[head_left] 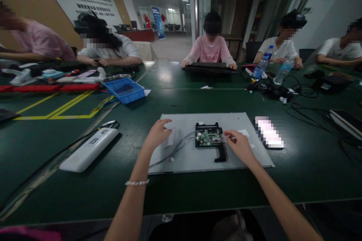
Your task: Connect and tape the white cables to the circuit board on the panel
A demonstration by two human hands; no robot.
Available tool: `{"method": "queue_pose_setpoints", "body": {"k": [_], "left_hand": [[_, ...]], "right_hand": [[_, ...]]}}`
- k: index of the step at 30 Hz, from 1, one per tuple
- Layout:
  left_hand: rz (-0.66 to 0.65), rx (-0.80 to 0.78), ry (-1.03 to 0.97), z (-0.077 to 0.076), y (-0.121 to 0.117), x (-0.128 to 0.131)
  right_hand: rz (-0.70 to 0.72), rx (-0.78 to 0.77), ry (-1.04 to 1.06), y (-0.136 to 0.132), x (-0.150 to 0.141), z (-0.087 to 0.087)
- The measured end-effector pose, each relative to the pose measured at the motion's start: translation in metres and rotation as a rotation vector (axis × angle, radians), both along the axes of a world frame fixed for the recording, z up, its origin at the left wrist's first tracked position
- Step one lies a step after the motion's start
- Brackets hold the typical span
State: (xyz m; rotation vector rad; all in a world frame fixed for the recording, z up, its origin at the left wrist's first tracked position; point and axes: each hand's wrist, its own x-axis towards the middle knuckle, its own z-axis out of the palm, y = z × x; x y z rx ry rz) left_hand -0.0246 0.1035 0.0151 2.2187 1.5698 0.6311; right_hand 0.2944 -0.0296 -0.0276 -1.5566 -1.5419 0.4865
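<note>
- Circuit board (208,139) in black bracket (221,154): right of centre on pale panel (186,165); probably light, stiff, fragile; best held by bracket edges.
- Left hand (156,134): loosely spread, grasping nothing evident, beside pale strip (170,138).
- Right hand (240,145): fingers bent at bracket's right edge; grip cannot be told.
</note>
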Motion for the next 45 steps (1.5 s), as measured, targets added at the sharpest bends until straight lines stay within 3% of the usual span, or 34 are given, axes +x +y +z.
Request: {"method": "queue_pose_setpoints", "body": {"k": [6,12,16,19,21,28,31,34,39,45], "left_hand": [[-0.144,-0.123,0.007,-0.008,-0.003,-0.014],[-0.073,-0.067,-0.051,-0.017,0.000,-0.007],[0.010,-0.062,-0.271,-0.008,-0.003,-0.008],[-0.021,-0.163,-0.504,0.005,-0.013,-0.005],[-0.048,-0.203,-0.543,0.009,-0.020,0.001],[-0.025,-0.118,-0.269,-0.008,-0.036,0.023],[-0.068,-0.133,-0.187,-0.012,-0.037,0.024],[-0.099,-0.123,-0.169,-0.014,-0.038,0.023],[-0.093,-0.120,-0.161,-0.020,-0.036,0.023],[-0.114,-0.115,-0.163,-0.025,-0.036,0.022]], "right_hand": [[0.014,0.009,-0.033,-0.002,-0.002,0.002],[0.000,0.015,-0.087,-0.004,0.000,0.004],[-0.015,0.021,-0.106,-0.005,0.002,0.005],[-0.017,0.042,-0.103,-0.006,0.001,0.004],[-0.021,0.061,-0.097,-0.007,0.001,0.005],[0.051,0.107,-0.168,-0.006,-0.015,0.023],[0.127,0.144,-0.236,-0.007,-0.039,0.036],[0.305,0.171,-0.339,-0.008,-0.071,0.045],[0.556,0.196,-0.575,0.000,-0.109,0.048],[0.525,0.206,-0.724,0.016,-0.124,0.040]]}}
